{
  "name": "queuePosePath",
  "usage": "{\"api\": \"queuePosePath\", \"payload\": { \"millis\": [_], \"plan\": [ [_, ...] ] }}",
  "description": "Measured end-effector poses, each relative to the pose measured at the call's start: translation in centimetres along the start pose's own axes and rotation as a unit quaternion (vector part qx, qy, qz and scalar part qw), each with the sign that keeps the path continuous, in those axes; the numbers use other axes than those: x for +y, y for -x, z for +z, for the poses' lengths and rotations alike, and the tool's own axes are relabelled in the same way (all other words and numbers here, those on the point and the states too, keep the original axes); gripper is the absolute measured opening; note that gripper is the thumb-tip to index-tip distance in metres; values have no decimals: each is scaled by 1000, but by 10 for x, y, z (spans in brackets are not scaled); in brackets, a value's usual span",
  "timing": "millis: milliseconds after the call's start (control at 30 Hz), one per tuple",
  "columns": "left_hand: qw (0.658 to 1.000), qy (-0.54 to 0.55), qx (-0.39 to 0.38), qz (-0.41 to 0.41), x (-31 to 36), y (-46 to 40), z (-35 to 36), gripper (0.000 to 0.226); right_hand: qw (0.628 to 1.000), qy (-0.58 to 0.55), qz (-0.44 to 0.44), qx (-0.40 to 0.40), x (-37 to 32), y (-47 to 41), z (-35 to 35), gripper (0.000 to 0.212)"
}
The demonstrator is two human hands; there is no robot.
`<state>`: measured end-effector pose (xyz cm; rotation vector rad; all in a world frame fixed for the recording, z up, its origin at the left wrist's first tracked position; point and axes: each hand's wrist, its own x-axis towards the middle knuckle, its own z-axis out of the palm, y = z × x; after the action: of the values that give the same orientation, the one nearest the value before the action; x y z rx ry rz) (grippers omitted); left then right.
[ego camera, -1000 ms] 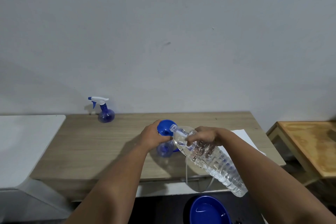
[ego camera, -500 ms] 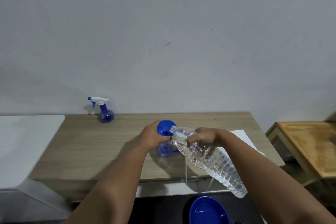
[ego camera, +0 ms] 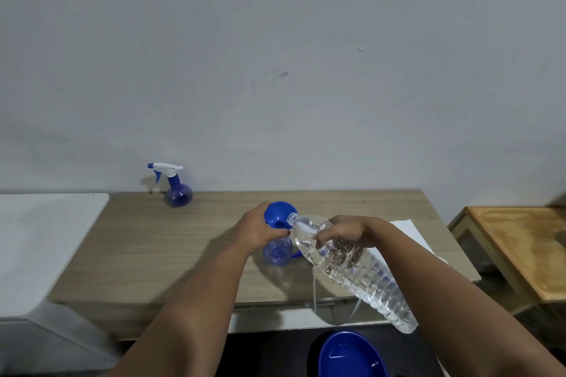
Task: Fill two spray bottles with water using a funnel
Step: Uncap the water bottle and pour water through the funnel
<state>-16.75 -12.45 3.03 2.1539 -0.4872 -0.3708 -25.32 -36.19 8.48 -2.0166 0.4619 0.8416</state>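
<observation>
A blue funnel [ego camera: 277, 214] sits in the neck of a round blue spray bottle [ego camera: 277, 252] with no spray head, mid-table. My left hand [ego camera: 258, 231] grips the funnel at the bottle's neck. My right hand [ego camera: 346, 231] holds a large clear water bottle [ego camera: 358, 269] near its shoulder, tilted with its open mouth over the funnel's rim. A second blue spray bottle [ego camera: 177, 191] with a white trigger head stands at the back left by the wall.
The wooden table [ego camera: 153, 242] ends at a white counter [ego camera: 46, 239] on the left and a wooden stool [ego camera: 520, 248] on the right. White paper [ego camera: 410, 231] lies behind my right arm. A blue basin [ego camera: 352, 355] sits below the table's front edge.
Both hands, the funnel and the water bottle stay nearly where they were; the pouring pose holds with only a slight shift.
</observation>
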Motion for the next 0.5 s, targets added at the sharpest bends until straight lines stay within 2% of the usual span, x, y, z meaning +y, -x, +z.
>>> {"api": "queuePosePath", "payload": {
  "millis": [133,333,500],
  "plan": [
    [1000,3,4,-3,-1,0,0,60,1000,8,-4,2,-2,3,0,63],
    [1000,4,1,-4,-2,0,0,63,1000,5,-8,2,-4,3,0,59],
    [1000,7,-8,-5,-1,-1,-1,59,999,12,-37,30,-5,8,5,32]
  ]
}}
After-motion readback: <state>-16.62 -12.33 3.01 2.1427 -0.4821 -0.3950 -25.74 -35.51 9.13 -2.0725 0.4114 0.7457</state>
